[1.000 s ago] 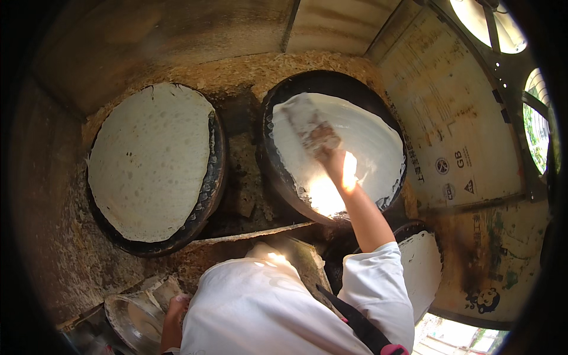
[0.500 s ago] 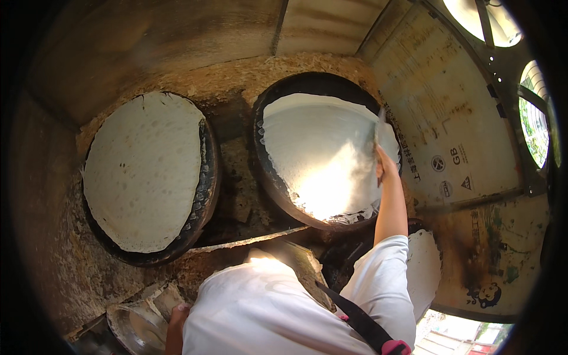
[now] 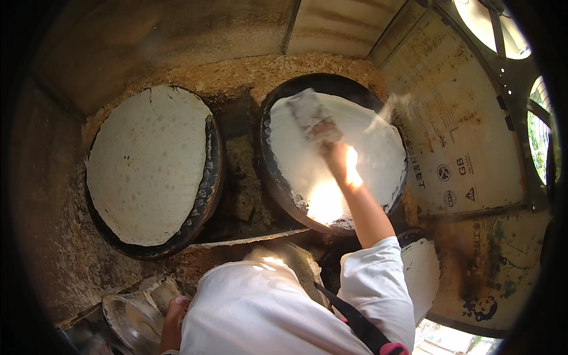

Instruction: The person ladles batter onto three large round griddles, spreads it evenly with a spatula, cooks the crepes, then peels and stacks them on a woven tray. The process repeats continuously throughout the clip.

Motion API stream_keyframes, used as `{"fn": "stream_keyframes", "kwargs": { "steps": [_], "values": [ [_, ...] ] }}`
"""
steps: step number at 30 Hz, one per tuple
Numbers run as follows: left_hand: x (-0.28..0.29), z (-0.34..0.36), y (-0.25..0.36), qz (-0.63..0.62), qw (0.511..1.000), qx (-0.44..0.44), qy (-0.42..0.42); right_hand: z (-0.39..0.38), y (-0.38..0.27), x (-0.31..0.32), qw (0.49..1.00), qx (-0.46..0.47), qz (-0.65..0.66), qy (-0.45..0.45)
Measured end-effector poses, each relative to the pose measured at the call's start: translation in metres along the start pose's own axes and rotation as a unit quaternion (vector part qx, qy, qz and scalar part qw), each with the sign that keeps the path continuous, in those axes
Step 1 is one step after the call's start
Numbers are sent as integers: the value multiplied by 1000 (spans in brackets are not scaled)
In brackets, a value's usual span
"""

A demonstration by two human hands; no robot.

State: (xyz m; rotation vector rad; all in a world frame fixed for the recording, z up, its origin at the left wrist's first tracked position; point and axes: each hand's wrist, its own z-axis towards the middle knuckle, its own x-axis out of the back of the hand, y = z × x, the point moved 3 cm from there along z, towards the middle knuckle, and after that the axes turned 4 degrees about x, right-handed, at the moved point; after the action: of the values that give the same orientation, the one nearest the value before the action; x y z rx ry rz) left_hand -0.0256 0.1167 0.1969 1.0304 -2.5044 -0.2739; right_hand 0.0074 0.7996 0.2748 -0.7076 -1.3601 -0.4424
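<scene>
My right hand (image 3: 334, 154) grips a batter-smeared flat spreader (image 3: 307, 112), blurred, over the upper-left part of the white batter sheet (image 3: 373, 148) on the right round black griddle (image 3: 269, 171). Sunlight falls on the hand and on the sheet below it. On the left griddle (image 3: 211, 171) lies a round, pale, speckled sheet (image 3: 145, 165) with thin ragged edges. My left hand (image 3: 177, 307) is low at the left, beside my body and a metal bowl (image 3: 130, 313); its fingers look curled, and what they hold is hidden.
A third griddle (image 3: 417, 275) with a white sheet sits lower right, partly behind my arm. Stained board walls (image 3: 455, 130) enclose the griddles, with round openings (image 3: 538, 142) at the right. A crusted ledge (image 3: 254, 239) runs along the griddles' front.
My right hand and spreader swept to the right side of the griddle half a second ago and are now back at its upper left. My left hand has stayed low by the bowl.
</scene>
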Motion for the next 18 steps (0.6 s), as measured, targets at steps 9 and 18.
{"fn": "stream_keyframes", "kwargs": {
  "steps": [9, 18],
  "values": [
    [10, 69, -96, 20, 1000, 12, 5, -24, 204, 51, 857, -511, 63, 4],
    [10, 73, -86, -90, 995, -18, -46, 26, 135, 15, 780, -343, 520, -54]
  ]
}}
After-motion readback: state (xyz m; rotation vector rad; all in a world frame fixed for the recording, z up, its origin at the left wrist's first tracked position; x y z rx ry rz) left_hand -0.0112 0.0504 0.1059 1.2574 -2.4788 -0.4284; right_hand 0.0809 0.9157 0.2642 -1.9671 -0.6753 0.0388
